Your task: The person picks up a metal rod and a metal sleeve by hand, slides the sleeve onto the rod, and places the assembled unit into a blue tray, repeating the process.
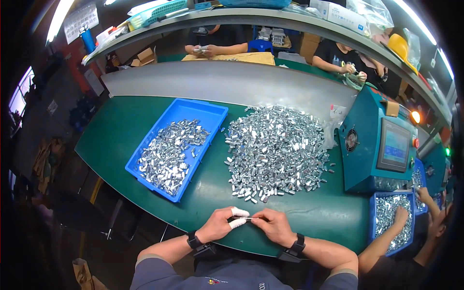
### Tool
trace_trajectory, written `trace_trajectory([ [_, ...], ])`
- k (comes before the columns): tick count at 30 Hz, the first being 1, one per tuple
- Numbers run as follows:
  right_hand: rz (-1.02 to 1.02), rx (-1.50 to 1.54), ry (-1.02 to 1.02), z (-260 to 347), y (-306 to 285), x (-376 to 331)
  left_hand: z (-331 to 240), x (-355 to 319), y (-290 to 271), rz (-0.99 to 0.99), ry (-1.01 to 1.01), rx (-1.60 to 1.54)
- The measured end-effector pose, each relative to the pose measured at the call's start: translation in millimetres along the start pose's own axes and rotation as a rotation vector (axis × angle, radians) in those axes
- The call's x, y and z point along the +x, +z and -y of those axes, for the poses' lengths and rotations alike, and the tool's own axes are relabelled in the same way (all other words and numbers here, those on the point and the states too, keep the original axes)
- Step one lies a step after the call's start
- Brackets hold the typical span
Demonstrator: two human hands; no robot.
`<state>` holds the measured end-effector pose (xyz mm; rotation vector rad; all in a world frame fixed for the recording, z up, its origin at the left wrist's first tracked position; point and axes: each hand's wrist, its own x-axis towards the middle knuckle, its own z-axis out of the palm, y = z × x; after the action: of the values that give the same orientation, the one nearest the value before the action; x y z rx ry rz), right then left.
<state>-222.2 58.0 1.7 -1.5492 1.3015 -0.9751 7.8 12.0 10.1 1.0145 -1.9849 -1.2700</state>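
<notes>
My left hand, with white coverings on its thumb and forefinger, is closed in a pinch at the near edge of the table. Facing it, my right hand is bare and also pinched. Between the two sets of fingertips stretches a thin, pale, rod-like piece, too small to name. Both hands grip it, one at each end. Just beyond them lies a large heap of small silvery metal parts on the green tabletop. A blue tray holding more such parts sits to the left, apart from my hands.
A teal machine with a screen stands at the right. Beside it is a blue bin of metal parts, with another person's hand in it. A grey partition and a loaded shelf run behind; two people work beyond.
</notes>
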Motion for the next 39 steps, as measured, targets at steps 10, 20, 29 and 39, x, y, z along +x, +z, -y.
trace_trajectory([
  [10, 0.014, -0.110, -0.065, 26, 16, 3, 15, -19, -13, -0.046, 0.008, -0.040],
  [20, 0.081, -0.082, 0.018, 19, 33, 1, 23, -31, -5, -0.205, 0.252, 0.065],
  [29, 0.160, 0.160, 0.136, 11, 19, 7, 14, -26, -3, -0.228, 0.201, 0.045],
  [39, 0.190, 0.008, 0.149, 12, 22, 16, 22, -26, -9, -0.204, 0.223, 0.129],
])
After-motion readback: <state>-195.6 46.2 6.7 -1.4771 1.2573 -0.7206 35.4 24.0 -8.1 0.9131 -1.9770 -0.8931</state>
